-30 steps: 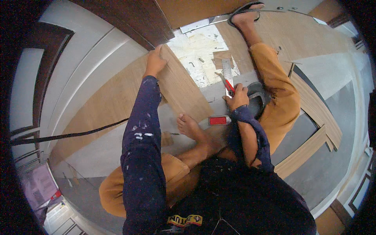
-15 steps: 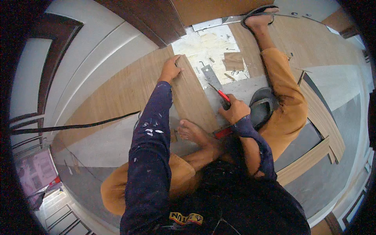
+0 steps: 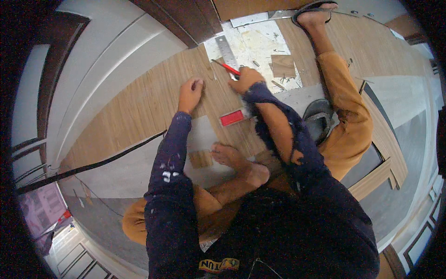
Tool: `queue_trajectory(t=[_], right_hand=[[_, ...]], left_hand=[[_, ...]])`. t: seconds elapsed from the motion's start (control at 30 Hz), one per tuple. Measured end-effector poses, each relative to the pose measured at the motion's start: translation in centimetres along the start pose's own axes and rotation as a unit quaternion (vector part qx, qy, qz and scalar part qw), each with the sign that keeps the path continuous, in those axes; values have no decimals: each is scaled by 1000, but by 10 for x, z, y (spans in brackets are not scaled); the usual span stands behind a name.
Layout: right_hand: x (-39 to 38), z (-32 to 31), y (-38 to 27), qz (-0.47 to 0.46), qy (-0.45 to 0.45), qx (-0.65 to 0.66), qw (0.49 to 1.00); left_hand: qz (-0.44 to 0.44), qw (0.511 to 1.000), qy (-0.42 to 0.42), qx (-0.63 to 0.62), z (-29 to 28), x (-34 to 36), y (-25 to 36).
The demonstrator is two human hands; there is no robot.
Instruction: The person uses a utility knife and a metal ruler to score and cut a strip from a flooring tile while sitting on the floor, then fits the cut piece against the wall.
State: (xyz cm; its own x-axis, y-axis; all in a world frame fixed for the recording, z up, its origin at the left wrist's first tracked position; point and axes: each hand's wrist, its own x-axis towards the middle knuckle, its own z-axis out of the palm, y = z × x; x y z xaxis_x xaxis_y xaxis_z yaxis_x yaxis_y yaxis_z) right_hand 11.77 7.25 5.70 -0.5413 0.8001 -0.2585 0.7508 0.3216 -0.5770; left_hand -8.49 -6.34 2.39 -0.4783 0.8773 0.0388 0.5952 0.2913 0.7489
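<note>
My left hand (image 3: 190, 93) rests on the wood-look planks (image 3: 146, 104) with fingers curled; whether anything is in them I cannot make out. My right hand (image 3: 247, 81) grips a red-handled tool with a narrow dark tip (image 3: 227, 66), pointed toward the upper left over the planks' edge. Beyond it a steel ruler (image 3: 224, 46) lies at the edge of a white, stained floor patch (image 3: 251, 39). A square wood-look offcut (image 3: 283, 66) sits on that patch among small scraps. A red and grey rectangular object (image 3: 231, 117) lies on the plank below my hands.
My bare foot (image 3: 225, 153) is below the planks. A grey sandal (image 3: 317, 118) lies inside my outstretched right leg, whose foot wears another. Loose planks (image 3: 388, 149) are stacked at the right. A black strap (image 3: 93, 165) crosses the left. Doors and frames (image 3: 195, 25) border the floor.
My right hand has moved up and left with the red-handled tool. My left hand has slid down from the plank's upper end. The ruler now lies farther up and left.
</note>
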Motion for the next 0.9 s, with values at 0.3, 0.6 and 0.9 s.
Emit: queue_trajectory(t=[0.3,0.6,0.9], right_hand=[[-25,61,-16,4,61,36,997],[-110,55,44,-73,-3,132,989],[-132,50,49,-73,19,116,990]], left_hand=[[171,960,-169,140,-3,-118,44],[158,969,-121,149,19,-132,27],[181,961,-105,180,29,-123,36]])
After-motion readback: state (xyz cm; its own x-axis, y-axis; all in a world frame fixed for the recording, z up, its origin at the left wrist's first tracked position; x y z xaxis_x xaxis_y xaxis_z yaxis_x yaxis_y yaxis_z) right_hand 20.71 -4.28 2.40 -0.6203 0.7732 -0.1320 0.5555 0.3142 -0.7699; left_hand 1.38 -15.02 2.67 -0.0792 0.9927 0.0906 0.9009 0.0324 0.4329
